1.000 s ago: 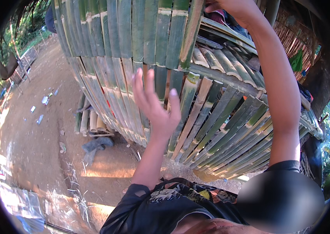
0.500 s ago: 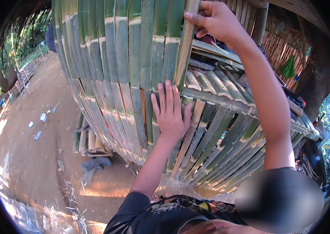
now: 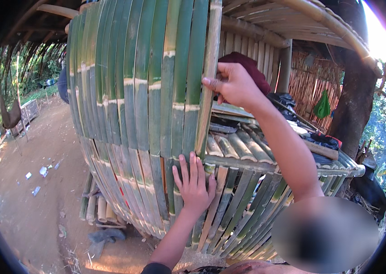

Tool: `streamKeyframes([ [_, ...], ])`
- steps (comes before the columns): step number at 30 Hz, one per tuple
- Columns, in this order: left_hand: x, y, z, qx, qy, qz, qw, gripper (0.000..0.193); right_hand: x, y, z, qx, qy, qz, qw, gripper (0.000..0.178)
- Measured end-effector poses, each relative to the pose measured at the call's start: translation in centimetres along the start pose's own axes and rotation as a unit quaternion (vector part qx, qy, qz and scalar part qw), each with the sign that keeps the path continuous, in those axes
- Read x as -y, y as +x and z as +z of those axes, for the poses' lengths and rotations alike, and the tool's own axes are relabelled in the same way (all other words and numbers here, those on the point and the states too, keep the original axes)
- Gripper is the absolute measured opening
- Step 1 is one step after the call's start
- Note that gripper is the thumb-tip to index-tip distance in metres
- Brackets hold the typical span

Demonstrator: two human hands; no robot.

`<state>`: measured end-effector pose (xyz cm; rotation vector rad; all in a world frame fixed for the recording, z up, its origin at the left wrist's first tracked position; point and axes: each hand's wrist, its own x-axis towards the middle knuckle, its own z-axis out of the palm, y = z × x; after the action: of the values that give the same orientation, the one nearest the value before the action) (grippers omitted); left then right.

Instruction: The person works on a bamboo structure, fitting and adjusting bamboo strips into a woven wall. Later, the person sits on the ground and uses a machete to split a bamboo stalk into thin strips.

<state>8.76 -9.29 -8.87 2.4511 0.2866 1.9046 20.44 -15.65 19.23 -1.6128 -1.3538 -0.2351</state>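
Note:
A wall of upright split bamboo strips [image 3: 156,105], green above and greyer below, stands before me. My left hand [image 3: 194,185] lies flat against its lower part, fingers spread, just below the foot of the edge strip. Higher up, my right hand [image 3: 236,86] pinches the pale bamboo strip [image 3: 209,68] at the wall's right edge. The thumb shows on the near side, while the other fingers are partly hidden behind it. This strip runs upright beside the green ones.
Right of the wall is a bamboo platform [image 3: 243,148] above a slatted lower wall [image 3: 243,205]. A dark red cloth [image 3: 250,71] lies behind my right hand. A green bag [image 3: 322,105] hangs farther back. Cut bamboo poles [image 3: 97,208] lie on the ground at left.
My view has tilted up, so the wall and both hands sit lower in the picture and more of the roof shows. Both hands keep their places on the bamboo.

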Motion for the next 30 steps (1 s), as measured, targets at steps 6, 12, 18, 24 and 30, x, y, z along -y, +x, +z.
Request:
streamKeyframes([
  [6,-0.2,0.1,0.1,-0.008,-0.016,-0.004,1.0,0.061,0.6,-0.1,-0.3,0.013,-0.013,0.022,1.0,0.029],
  [12,-0.3,0.0,0.1,-0.015,-0.024,-0.002,1.0,0.064,0.5,-0.3,-0.1,0.006,-0.034,0.032,0.999,0.025],
  [18,0.0,0.0,-0.1,-0.02,-0.034,-0.008,0.999,0.065,0.5,-0.4,0.3,-0.011,-0.018,0.016,1.0,0.027],
  [24,-0.3,0.1,-1.1,-0.051,-0.041,-0.008,0.998,0.058,-0.1,-0.5,0.5,-0.027,-0.007,0.005,1.0,0.028],
  [30,0.5,-1.5,-1.3,-0.128,-0.225,-0.006,0.966,0.03,0.6,-0.7,0.8,-0.03,-0.009,0.013,0.999,0.027],
])
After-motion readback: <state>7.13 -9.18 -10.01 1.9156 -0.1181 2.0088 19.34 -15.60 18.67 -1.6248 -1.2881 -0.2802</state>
